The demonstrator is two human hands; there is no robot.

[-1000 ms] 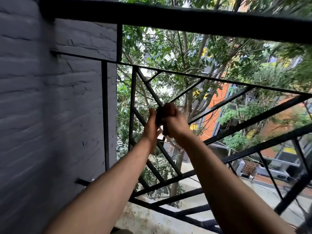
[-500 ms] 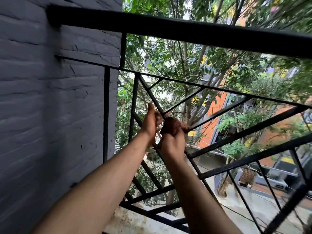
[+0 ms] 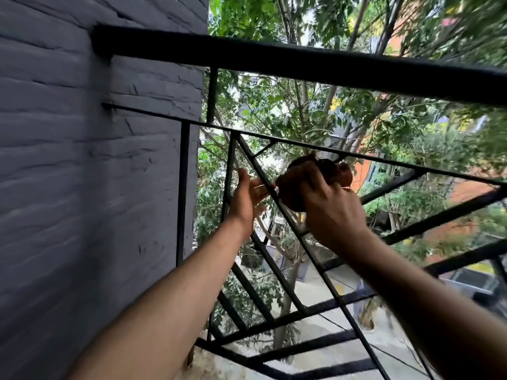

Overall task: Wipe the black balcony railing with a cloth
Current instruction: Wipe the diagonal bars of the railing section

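- Railing of black metal runs from the grey wall on the left out to the right, with a thick top bar and thinner bars below it crossing at angles.
- One thin diagonal bar slants down to the right through the middle of the panel, and both hands are up at it.
- Bunched into a wad, the brown cloth sits just under the thin sloping rail, on the right of that diagonal bar and close against it.
- Gripping the cloth from below and behind is the right hand, with its fingers curled round the wad. The wrist angles up from the lower right.
- On the other side of the same bar, the left hand is spread, palm turned toward the cloth and thumb pointing up.
- Its fingertips reach the diagonal bar. I cannot tell whether they touch the bar or lie just behind it.
- Both forearms are bare and reach up from the bottom of the view.
- Beyond the bars stand leafy trees, an orange building further off to the right, and a paved street far below.
- At the foot of the railing a pale, rough ledge shows.
- The right edge of the view is smeared with blur.
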